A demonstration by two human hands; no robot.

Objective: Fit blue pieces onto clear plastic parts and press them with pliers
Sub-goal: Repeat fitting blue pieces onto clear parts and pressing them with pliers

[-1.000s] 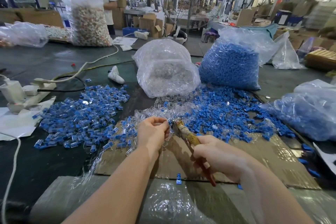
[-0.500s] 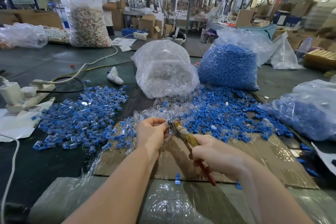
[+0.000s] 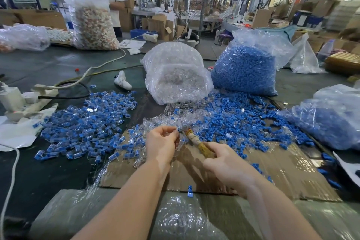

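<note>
Over cardboard [image 3: 282,173], left hand [image 3: 160,145] pinches a part; right hand [image 3: 229,165] grips pliers [image 3: 196,141].

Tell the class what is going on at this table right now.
A person is assembling small plastic parts. The left hand pinches a small part at its fingertips, and the right hand grips the pliers, whose nose meets that part. A pile of finished blue-and-clear parts lies to the left, and loose blue pieces are spread to the right on the cardboard sheet. Behind stand a bag of clear parts and a bag of blue pieces.
</note>
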